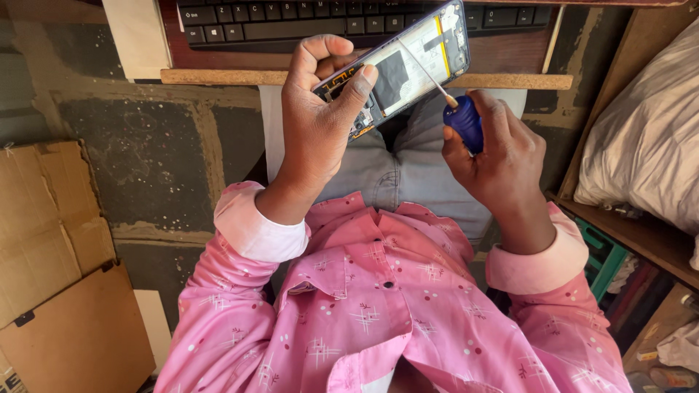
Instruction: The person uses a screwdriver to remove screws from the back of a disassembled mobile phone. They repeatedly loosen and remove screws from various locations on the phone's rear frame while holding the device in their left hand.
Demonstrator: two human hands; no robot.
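Both arms bent, forearms raised, pink cuffs at wrists. Left hand (pixel 317 124) upright, fingers curled in a grip, thumb pressed forward. Right hand (pixel 499 156) lower, fingers wrapped closed, knuckles toward camera.

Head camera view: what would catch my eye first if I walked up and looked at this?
Top centre, the left hand holds an opened phone with its insides showing. Beside it, the right hand grips a blue-handled screwdriver, its tip on the phone. Pink patterned sleeves fill the bottom, and a black keyboard lies along the top edge.
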